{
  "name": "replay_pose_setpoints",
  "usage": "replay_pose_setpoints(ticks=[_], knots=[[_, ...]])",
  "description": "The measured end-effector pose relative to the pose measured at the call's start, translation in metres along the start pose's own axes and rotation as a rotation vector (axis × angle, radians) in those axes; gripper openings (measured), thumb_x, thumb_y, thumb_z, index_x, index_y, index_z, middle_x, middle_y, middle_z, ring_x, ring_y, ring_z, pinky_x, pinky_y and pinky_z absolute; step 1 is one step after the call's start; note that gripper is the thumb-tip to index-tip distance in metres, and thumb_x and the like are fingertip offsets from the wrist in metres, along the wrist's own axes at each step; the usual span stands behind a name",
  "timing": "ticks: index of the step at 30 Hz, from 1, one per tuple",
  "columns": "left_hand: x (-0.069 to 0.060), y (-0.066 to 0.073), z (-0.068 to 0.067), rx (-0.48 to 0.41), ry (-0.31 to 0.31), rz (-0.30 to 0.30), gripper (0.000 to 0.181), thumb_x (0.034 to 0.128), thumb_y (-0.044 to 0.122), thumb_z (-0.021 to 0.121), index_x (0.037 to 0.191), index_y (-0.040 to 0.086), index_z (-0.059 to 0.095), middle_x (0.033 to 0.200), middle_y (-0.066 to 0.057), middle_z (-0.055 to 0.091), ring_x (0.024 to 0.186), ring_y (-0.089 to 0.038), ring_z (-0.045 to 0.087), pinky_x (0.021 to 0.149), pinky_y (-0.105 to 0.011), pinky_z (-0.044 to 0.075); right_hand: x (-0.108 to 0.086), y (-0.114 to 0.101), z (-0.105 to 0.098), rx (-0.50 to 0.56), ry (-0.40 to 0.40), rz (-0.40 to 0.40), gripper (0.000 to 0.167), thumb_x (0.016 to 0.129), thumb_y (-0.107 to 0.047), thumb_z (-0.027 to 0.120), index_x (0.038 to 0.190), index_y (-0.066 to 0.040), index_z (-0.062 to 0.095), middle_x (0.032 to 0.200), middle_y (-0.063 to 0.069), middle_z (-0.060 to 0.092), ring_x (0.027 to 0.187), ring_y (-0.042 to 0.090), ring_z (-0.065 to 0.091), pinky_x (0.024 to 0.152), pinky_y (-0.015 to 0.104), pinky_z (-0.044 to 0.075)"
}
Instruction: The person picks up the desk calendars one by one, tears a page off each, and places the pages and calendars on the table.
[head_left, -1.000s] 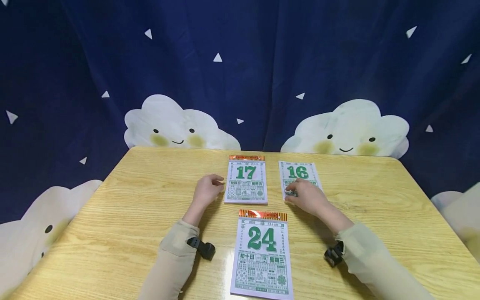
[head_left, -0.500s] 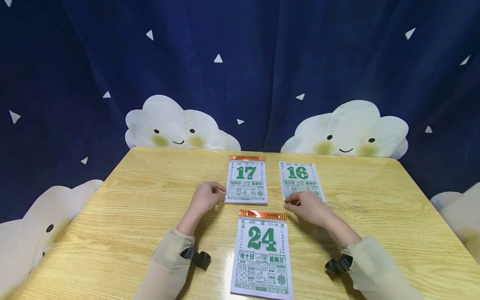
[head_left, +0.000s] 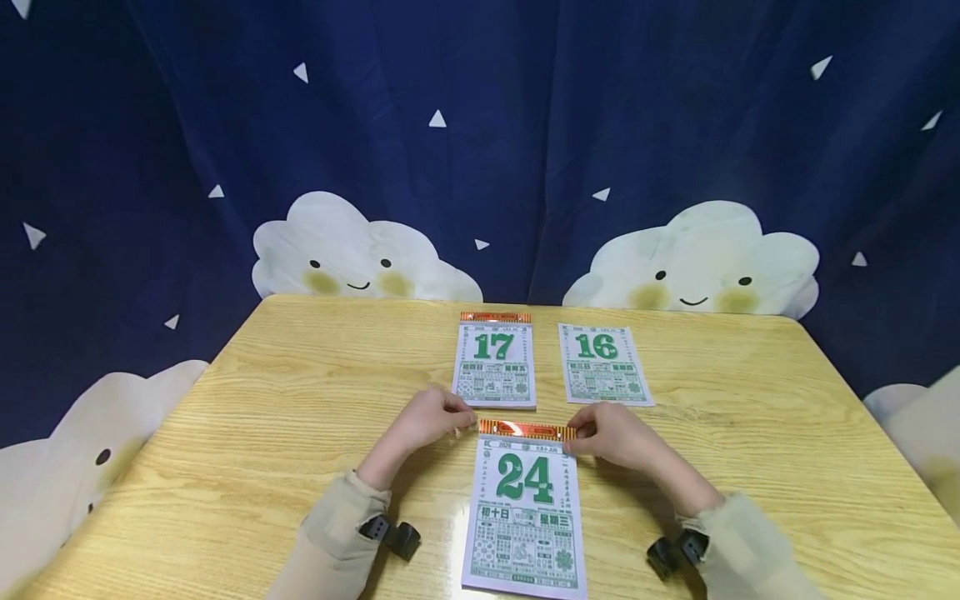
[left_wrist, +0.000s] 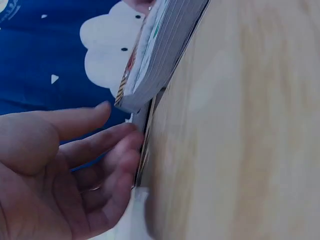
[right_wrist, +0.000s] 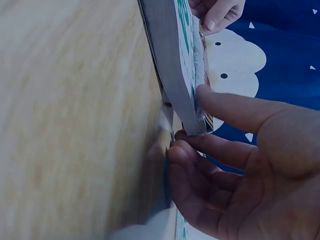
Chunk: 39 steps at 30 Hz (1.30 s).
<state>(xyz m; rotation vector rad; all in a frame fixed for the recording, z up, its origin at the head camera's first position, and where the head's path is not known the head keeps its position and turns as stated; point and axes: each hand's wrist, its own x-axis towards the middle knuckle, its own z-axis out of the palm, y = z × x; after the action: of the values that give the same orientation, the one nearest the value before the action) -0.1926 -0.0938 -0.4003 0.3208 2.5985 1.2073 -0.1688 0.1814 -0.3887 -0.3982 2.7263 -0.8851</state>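
Observation:
In the head view a thick tear-off calendar point(head_left: 525, 508) showing a green 24 lies near the front of the table, a shiny orange-red strip across its top. My right hand point(head_left: 618, 435) is at its top right corner. In the right wrist view the thumb point(right_wrist: 220, 105) presses the calendar's face and a forefinger sits at its edge, pinching the corner. At the top left corner is my left hand point(head_left: 429, 418). Its thumb point(left_wrist: 82, 120) and loosely bent fingers stand just short of the calendar corner point(left_wrist: 131, 100) in the left wrist view, with a small gap.
Farther back lies a second tear-off calendar point(head_left: 495, 362) showing 17, with a similar orange strip. Right of it is a sheet point(head_left: 603, 367) showing 16, without a strip. The wooden table point(head_left: 315, 358) ends at a dark blue curtain point(head_left: 480, 150) with clouds.
My right hand has come down from the 16 sheet to the 24 calendar's top right corner. My left hand has moved down and right from the 17 calendar to the top left corner.

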Motion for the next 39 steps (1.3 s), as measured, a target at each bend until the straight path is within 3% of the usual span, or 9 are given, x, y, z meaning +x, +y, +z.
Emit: replay_pose_setpoints(ticks=[4,9,12,17,22,26,33,39], knots=[[-0.003,0.0,0.005,-0.004,-0.071,0.011,0.02,0.0791,0.021,0.068,0.089,0.004,0.071,0.076,-0.004,0.066,0.061,-0.014,0.056,0.051,-0.024,0.045,-0.001,0.001,0.005,0.026,0.005,-0.011,0.032,0.07,-0.02,0.075,0.094,0.0,0.065,0.072,-0.001,0.059,0.065,0.011,0.05,0.056,0.024,0.043],[-0.005,0.0,0.009,-0.012,-0.073,0.006,0.023,0.0738,0.018,0.071,0.09,0.002,0.068,0.08,-0.004,0.063,0.065,-0.014,0.053,0.055,-0.025,0.045,-0.001,0.001,0.007,0.086,0.016,0.004,0.029,0.069,-0.017,0.075,0.091,-0.002,0.064,0.074,0.001,0.058,0.067,0.012,0.05,0.058,0.025,0.043],[-0.005,0.0,0.01,-0.043,-0.061,0.013,0.021,0.0736,0.016,0.071,0.089,0.003,0.065,0.08,-0.004,0.06,0.069,-0.014,0.052,0.058,-0.025,0.044,-0.001,0.002,0.008,0.25,0.0,0.043,0.031,0.071,-0.013,0.074,0.094,0.001,0.059,0.078,0.005,0.055,0.068,0.014,0.052,0.059,0.027,0.048],[-0.006,0.001,0.013,-0.232,-0.056,0.034,0.025,0.078,0.009,0.065,0.099,-0.002,0.058,0.086,-0.011,0.059,0.073,-0.018,0.056,0.063,-0.029,0.051,0.0,0.007,0.007,0.583,-0.047,0.079,0.038,0.08,-0.005,0.065,0.109,0.008,0.044,0.077,0.007,0.051,0.069,0.016,0.057,0.063,0.033,0.055],[-0.006,0.001,0.017,-0.474,-0.111,0.042,0.038,0.0835,0.003,0.058,0.119,-0.005,0.047,0.096,-0.018,0.058,0.077,-0.019,0.061,0.071,-0.035,0.055,0.002,0.011,-0.002,0.698,-0.02,0.039,0.038,0.085,-0.004,0.06,0.114,0.007,0.038,0.084,0.011,0.062,0.078,0.018,0.063,0.07,0.035,0.055],[-0.006,-0.001,0.016,-0.557,-0.187,0.07,0.04,0.0849,0.003,0.056,0.123,-0.004,0.045,0.095,-0.016,0.059,0.075,-0.018,0.063,0.07,-0.037,0.056,0.005,0.01,-0.014,0.714,0.042,0.029,0.038,0.086,-0.004,0.059,0.116,0.006,0.038,0.091,0.014,0.063,0.08,0.019,0.065,0.072,0.035,0.055],[-0.013,-0.009,0.013,-0.707,-0.408,0.145,0.055,0.0839,-0.005,0.053,0.134,0.0,0.033,0.107,-0.023,0.06,0.086,-0.025,0.064,0.075,-0.045,0.054,0.011,0.005,-0.036,0.709,0.088,0.039,0.043,0.086,-0.007,0.059,0.12,0.007,0.036,0.089,0.007,0.062,0.077,0.016,0.064,0.072,0.032,0.055],[-0.013,-0.014,0.013,-0.803,-0.405,0.182,0.06,0.0829,-0.008,0.052,0.137,0.0,0.029,0.102,-0.013,0.064,0.082,-0.022,0.066,0.073,-0.041,0.055,0.017,-0.002,-0.042,0.668,0.141,0.004,0.045,0.085,-0.011,0.062,0.121,0.005,0.042,0.089,0.005,0.057,0.077,0.009,0.06,0.072,0.029,0.055]])
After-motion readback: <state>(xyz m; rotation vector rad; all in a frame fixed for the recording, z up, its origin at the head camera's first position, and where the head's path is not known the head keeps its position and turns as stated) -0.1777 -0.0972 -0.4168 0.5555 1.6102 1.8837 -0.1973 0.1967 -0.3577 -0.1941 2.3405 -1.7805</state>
